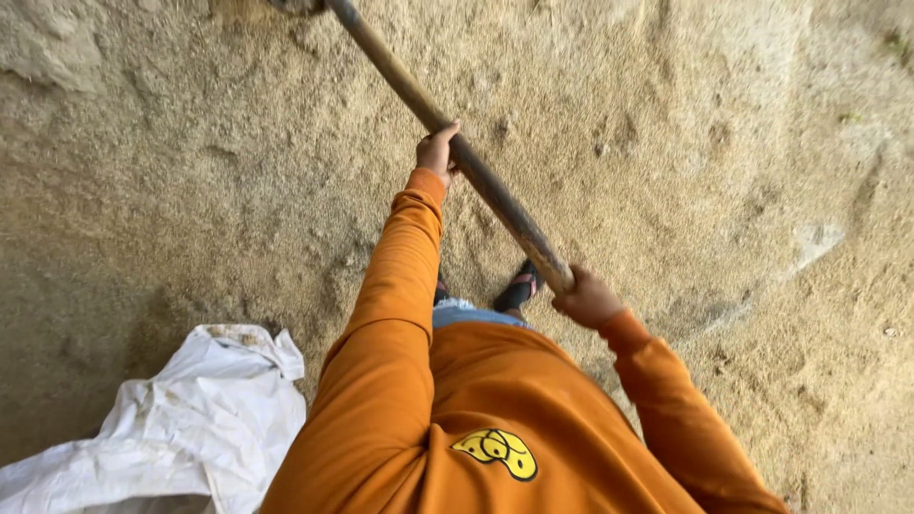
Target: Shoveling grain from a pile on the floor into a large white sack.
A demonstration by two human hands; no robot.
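Hands grip a long wooden handle slanting over grain-strewn ground: the left hand closes around its middle, the right hand around its near end. White sacking lies crumpled beside the person's left side.

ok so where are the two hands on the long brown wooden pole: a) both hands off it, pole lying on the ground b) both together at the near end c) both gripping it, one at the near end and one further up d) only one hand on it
c: the right hand grips the near end of the long brown wooden pole while the left hand grips it further up, apart from the right.
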